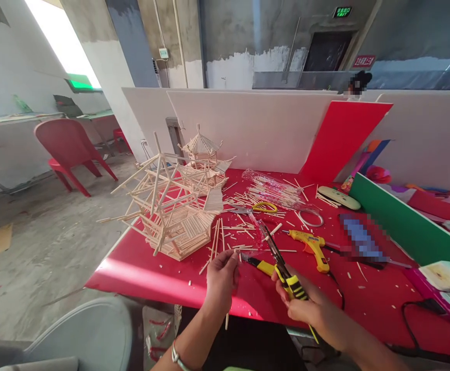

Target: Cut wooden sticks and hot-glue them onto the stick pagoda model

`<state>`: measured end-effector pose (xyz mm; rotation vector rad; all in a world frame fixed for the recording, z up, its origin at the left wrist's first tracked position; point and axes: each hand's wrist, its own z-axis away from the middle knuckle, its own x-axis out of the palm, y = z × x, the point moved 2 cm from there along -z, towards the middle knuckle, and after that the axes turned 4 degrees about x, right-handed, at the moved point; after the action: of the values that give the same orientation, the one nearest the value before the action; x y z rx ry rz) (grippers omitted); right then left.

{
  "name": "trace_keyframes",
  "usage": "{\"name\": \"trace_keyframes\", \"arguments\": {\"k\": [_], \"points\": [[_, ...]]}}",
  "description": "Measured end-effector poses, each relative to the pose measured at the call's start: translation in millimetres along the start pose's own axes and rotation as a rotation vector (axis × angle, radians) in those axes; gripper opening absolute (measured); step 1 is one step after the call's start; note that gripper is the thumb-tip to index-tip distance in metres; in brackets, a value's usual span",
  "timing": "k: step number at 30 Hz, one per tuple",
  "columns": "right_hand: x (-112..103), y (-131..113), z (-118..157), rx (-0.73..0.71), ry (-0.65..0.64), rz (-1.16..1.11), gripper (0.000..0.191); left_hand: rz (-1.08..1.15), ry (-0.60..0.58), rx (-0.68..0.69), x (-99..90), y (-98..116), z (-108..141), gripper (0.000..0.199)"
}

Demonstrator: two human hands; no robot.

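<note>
My left hand [221, 275] is closed in a pinch round a thin wooden stick [227, 322], whose lower end pokes out below the hand. My right hand [305, 301] grips long-jawed pliers [296, 287] with yellow-and-black handles, jaws pointing up and away. A short piece of stick [273, 232] shows at the jaws; whether they clasp it I cannot tell. Between my hands lies a yellow-and-black utility knife [265, 267]. Left of them stands an unfinished stick-built pavilion frame [174, 216], with a smaller roofed pavilion model [202, 149] behind it.
Yellow-handled scissors [264, 207], loose sticks and a clear bag of sticks [273, 188] lie on the red tabletop [348, 314]. A yellow glue gun [312, 246] with a cord sits to the right, beside a green panel [410, 216]. White boards stand behind.
</note>
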<state>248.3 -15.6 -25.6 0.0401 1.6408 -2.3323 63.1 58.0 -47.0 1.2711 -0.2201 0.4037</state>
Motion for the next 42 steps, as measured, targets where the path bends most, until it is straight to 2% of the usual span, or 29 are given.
{"name": "trace_keyframes", "arguments": {"k": [2,4,7,8,9,10,13,15,16,18,20,23,29,33,35,36,38,40,42], "points": [[0.7,5.5,-3.7,0.051,-0.167,-0.25,0.033,-0.032,0.017,0.048,-1.3,-6.9,-9.2,0.033],[4.2,11.1,-7.4,0.101,-0.31,-0.401,0.035,-0.057,0.034,0.13,-2.3,-6.9,-15.9,0.034],[10.5,19.3,-11.1,0.132,-0.422,-0.503,0.037,-0.095,0.072,0.302,-2.6,6.1,-17.6,0.033],[12.5,21.9,-11.6,0.147,-0.461,-0.537,0.038,-0.094,0.068,0.317,-2.0,12.1,-15.9,0.029],[14.2,24.4,-11.9,0.165,-0.503,-0.566,0.04,-0.078,0.047,0.282,-0.9,17.8,-13.4,0.025],[15.6,26.7,-12.0,0.187,-0.545,-0.583,0.041,-0.042,-0.001,0.183,0.8,22.5,-10.4,0.026],[19.2,31.1,-11.6,0.274,-0.675,-0.587,0.043,0.098,-0.261,-0.304,8.3,31.3,2.4,0.039],[20.5,30.8,-10.8,0.303,-0.711,-0.555,0.042,0.194,-0.416,-0.52,10.7,36.5,10.7,0.038],[20.9,29.5,-10.0,0.304,-0.713,-0.539,0.042,0.24,-0.455,-0.571,10.1,38.9,13.5,0.034],[20.9,25.3,-7.6,0.295,-0.696,-0.499,0.041,0.314,-0.446,-0.585,5.8,42.8,16.0,0.021],[20.5,20.7,-4.5,0.288,-0.674,-0.448,0.041,0.349,-0.389,-0.549,-0.9,45.5,16.7,0.013],[22.1,16.6,-1.8,0.297,-0.655,-0.405,0.042,0.323,-0.354,-0.473,-9.9,47.5,17.1,0.011],[29.9,12.3,-1.9,0.354,-0.521,-0.406,0.046,0.253,-0.301,-0.378,-18.5,40.6,14.5,0.023],[17.5,-5.7,10.2,0.434,-0.442,-0.219,0.044,0.212,-0.22,-0.175,-26.1,40.2,13.0,0.034],[4.4,-18.3,9.7,0.368,-0.372,-0.057,0.048,0.157,-0.111,-0.063,-32.3,43.1,14.5,0.039],[-2.7,-24.5,4.5,0.286,-0.299,0.061,0.052,0.128,-0.07,-0.023,-34.8,44.7,15.9,0.042],[-15.0,-34.8,-16.4,0.094,-0.062,0.413,0.062,0.091,-0.067,0.01,-37.1,47.3,19.7,0.048],[-21.7,-40.9,-46.4,-0.025,0.275,0.841,0.066,0.093,-0.114,0.014,-37.4,49.4,23.5,0.049],[-18.7,-41.3,-77.9,-0.051,0.384,0.95,0.067,0.113,-0.135,0.024,-39.0,52.2,26.4,0.043]]}}
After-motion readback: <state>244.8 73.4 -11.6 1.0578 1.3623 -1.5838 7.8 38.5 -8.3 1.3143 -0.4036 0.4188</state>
